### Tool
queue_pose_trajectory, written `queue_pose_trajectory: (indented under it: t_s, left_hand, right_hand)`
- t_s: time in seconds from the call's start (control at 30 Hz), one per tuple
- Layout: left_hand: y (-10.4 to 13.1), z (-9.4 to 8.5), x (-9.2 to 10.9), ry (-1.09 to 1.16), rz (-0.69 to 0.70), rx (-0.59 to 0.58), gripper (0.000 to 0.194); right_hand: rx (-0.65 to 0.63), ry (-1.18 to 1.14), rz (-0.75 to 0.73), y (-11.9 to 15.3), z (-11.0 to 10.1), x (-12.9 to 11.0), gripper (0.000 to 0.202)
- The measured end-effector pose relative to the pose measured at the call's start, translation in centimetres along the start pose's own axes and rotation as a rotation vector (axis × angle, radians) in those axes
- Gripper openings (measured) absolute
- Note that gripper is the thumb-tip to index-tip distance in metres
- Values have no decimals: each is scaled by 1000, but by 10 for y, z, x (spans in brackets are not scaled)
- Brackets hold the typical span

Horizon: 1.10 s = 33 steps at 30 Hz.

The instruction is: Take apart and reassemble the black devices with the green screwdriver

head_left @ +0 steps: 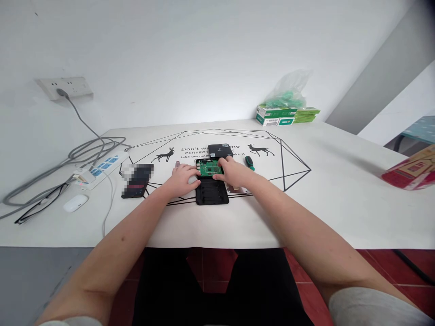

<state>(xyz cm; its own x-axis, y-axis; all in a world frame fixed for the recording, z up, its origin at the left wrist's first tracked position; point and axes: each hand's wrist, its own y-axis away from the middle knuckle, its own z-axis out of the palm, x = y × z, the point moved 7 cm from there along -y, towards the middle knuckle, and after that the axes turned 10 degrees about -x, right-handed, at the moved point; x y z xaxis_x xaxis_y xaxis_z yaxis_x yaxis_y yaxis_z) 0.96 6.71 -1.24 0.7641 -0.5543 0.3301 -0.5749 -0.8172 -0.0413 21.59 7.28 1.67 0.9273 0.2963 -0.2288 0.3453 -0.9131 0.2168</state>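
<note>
A green circuit board (pixel 208 169) sits in the upper part of an opened black plastic case, between my two hands. My left hand (pixel 184 180) is closed at the board's left edge, fingers above and thumb below. On the right side, my right hand (pixel 234 173) grips the board, with fingertips at its upper right and the thumb at its lower right corner. The black case's ribbed half (pixel 212 192) lies flat toward me. Just behind the board is a black rectangular box (pixel 219 150). A small item under my right hand is partly hidden.
A green-and-black screwdriver handle (pixel 249 163) lies right of my hand. Leftward are a pixelated dark phone-like object (pixel 137 181), a power strip (pixel 105 170), a white mouse (pixel 75 203) and coiled cables. Green boxes (pixel 277 115) stand at the back; a red package (pixel 411 170) is far right.
</note>
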Motion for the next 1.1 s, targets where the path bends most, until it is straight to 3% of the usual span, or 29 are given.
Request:
queue_pose_trajectory:
  t_s: [0.13,0.43,0.6,0.87,0.93,1.03,1.1]
  left_hand:
    - [3,0,-1,-9,-21,-21,38]
    - [12,-2,20,88,111,-130,52]
    - [15,-3,25,112,136,-154,38]
    - [13,-3,25,128,123,-151,43]
    - [13,-3,25,126,122,-146,42]
    - [12,-3,27,130,127,-134,41]
    - [12,-4,27,128,132,-122,41]
  right_hand:
    - [-364,-80,9,9,10,29,51]
    - [-493,-117,-26,9,15,36,45]
    - [-403,-46,16,10,7,39,54]
    - [-403,-17,-40,22,1,32,44]
    - [-325,1,-54,22,-7,31,42]
    - [-165,-48,-157,24,-20,19,40]
    - [-151,-130,-280,27,-19,2,39]
